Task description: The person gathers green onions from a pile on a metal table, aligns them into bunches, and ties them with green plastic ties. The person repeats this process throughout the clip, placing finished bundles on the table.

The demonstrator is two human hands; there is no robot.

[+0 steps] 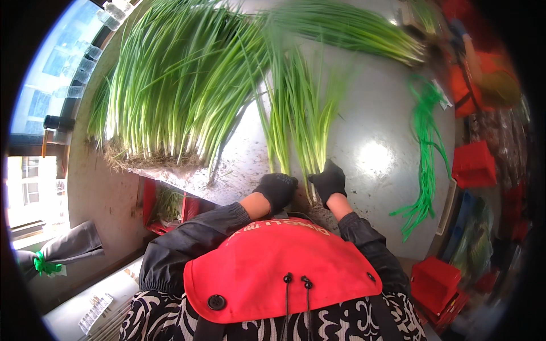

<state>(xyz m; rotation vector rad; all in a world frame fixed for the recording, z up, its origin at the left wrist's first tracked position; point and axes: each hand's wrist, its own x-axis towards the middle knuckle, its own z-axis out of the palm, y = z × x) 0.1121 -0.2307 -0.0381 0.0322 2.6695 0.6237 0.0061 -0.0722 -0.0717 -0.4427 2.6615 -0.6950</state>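
Daylight overexposes the left window (33, 190), glare whitens patches of tabletop (375, 158), and the right edge blurs.

The work surface is a smooth grey table (364, 119) with a reflective top and a bright glare spot right of centre. A large pile of green onions (182, 91) occupies the left side, roots toward the near edge, leaves pointing away. A second pile (352, 33) lies crosswise at the far side, pale ends to the right. Green ties (425, 148) lie loosely bundled near the right edge. Dark soil specks (259, 161) mark the near section.
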